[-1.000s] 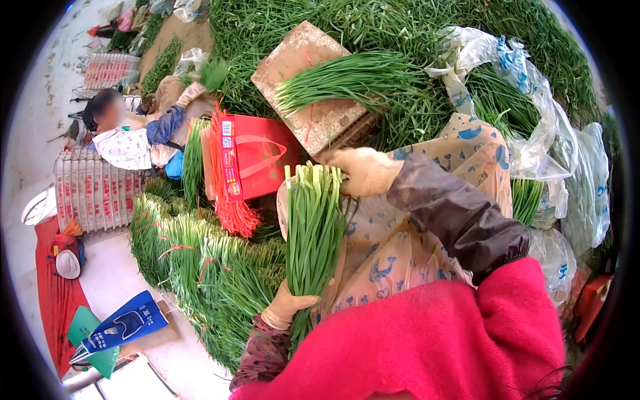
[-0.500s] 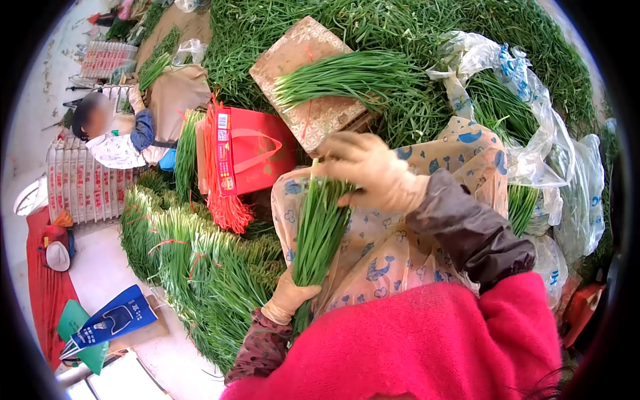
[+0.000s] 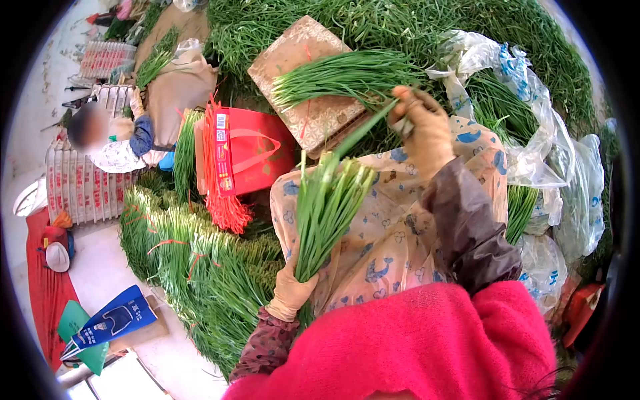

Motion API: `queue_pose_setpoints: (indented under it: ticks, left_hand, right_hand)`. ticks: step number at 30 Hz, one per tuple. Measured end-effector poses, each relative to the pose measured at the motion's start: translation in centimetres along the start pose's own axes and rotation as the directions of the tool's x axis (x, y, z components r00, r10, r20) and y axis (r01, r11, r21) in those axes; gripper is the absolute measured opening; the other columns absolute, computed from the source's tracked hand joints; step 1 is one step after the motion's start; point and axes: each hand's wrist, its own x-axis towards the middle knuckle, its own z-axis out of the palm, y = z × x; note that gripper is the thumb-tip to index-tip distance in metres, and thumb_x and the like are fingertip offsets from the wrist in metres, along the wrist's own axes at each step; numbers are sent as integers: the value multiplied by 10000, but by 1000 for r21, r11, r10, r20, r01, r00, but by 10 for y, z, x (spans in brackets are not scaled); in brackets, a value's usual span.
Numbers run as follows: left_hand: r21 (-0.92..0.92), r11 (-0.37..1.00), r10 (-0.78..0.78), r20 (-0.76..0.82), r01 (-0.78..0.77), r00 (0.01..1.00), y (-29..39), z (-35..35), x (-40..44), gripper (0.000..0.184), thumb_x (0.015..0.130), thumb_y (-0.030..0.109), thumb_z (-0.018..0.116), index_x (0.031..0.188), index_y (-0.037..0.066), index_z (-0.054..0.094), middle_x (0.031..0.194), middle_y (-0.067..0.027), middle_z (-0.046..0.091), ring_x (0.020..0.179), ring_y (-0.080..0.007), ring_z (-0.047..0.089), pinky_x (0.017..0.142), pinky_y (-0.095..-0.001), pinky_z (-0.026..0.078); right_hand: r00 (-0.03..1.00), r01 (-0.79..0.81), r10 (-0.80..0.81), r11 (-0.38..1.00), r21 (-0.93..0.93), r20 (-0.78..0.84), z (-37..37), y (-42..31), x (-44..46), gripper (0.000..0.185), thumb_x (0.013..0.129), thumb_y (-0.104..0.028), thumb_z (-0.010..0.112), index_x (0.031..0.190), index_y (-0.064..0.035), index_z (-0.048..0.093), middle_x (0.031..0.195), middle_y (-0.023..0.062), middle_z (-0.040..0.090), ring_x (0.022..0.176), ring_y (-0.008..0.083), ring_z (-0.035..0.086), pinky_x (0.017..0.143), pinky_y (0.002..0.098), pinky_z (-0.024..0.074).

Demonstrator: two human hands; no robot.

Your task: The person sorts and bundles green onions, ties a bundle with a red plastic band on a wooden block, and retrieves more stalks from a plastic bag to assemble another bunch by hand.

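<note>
My gloved left hand [image 3: 292,291] is closed round the lower part of a bunch of green stalks [image 3: 325,213], whose pale cut ends point up and fan out. Up and to the right, my gloved right hand [image 3: 421,123] pinches a single green stalk [image 3: 363,132] that slants down toward the top of the bunch. Beyond the hands, another bunch of stalks [image 3: 347,79] lies across a patterned board [image 3: 293,57]. The apron [image 3: 373,220] with blue prints is spread beneath both hands.
Tied bundles [image 3: 193,267] stand at the left, beside a red box [image 3: 260,150] hung with red ties [image 3: 217,167]. Loose greens [image 3: 493,27] are heaped behind. Plastic bags [image 3: 533,153] lie at the right. Another person [image 3: 120,147] sits at the upper left.
My right hand has moved from the top of the bunch up and right, drawing one stalk along. The bunch in my left hand now leans right with its ends spread.
</note>
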Motion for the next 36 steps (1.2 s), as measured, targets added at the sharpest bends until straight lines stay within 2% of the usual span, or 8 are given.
queue_pose_setpoints:
  ticks: [5, 7, 15, 19, 22, 25, 31, 36]
  left_hand:
    - [143, 986, 104, -91, -91, 990, -8, -5, 7, 774, 785, 38, 659, 1473, 120, 314, 1047, -171, 689, 914, -193, 688, 783, -289, 519]
    - [214, 961, 204, -132, -173, 970, -4, -4, 11, 766, 801, 54, 673, 1473, 118, 311, 1067, -168, 685, 936, -188, 683, 789, -284, 515]
    - [113, 990, 107, -192, -87, 975, -7, 0, 15, 848, 742, 17, 688, 1480, 65, 273, 1238, -154, 611, 1095, -190, 606, 928, -298, 464]
    - [100, 994, 54, -206, -33, 977, -14, 1, 17, 859, 735, 3, 674, 1483, 57, 254, 1240, -153, 607, 1092, -186, 606, 931, -297, 462]
    - [152, 988, 32, -199, -1, 979, -9, 2, 17, 845, 744, 25, 696, 1475, 51, 273, 1219, -171, 619, 1073, -193, 619, 914, -303, 475]
    - [250, 968, 74, -190, -24, 979, -14, 3, 20, 821, 760, 61, 714, 1468, 70, 299, 1152, -213, 643, 1032, -221, 650, 846, -316, 506]
    - [472, 869, 262, -183, -149, 948, -20, 4, 19, 781, 767, 55, 642, 1464, 228, 336, 1047, -208, 653, 768, -381, 664, 616, -415, 518]
    - [612, 786, 211, -131, -89, 969, -11, 7, 16, 797, 761, 40, 644, 1465, 241, 329, 1398, -211, 434, 824, -387, 659, 612, -397, 538]
  right_hand:
    - [976, 167, 40, 492, -854, 214, -21, -18, 2, 353, 852, -191, 700, 1142, -7, 617, 1019, 83, 677, 868, 185, 656, 841, 280, 526]
    - [909, 60, 338, 472, -879, 244, -6, -10, -14, 381, 824, -209, 720, 1170, -81, 629, 1130, 81, 661, 959, 165, 645, 865, 310, 517]
    - [709, 701, 129, -29, -712, 693, 6, 7, -44, 184, 811, -234, 671, 936, -99, 675, 812, 102, 641, 787, 317, 632, 675, 384, 513]
    - [969, 246, -168, 549, -799, 182, -13, 3, -23, 205, 826, -179, 647, 953, -18, 659, 794, 114, 673, 720, 193, 655, 680, 319, 530]
    - [948, 233, -222, -10, -972, 229, -24, -15, 10, 397, 834, -283, 665, 1125, -18, 615, 1009, 148, 665, 934, 224, 651, 831, 345, 516]
    - [864, 504, 54, -88, -859, 501, 12, -21, -7, 559, 808, -312, 671, 1268, -36, 513, 1105, 184, 631, 1006, 285, 629, 877, 356, 492]
    - [605, 182, 655, 440, -879, 453, 11, 31, 0, 530, 805, -87, 665, 1306, -21, 504, 1019, 76, 655, 872, 142, 620, 769, 296, 513]
    - [965, -58, 247, 524, -850, 87, -13, 22, 5, 241, 841, -124, 665, 1069, -46, 657, 935, 37, 674, 815, 118, 618, 754, 257, 505]
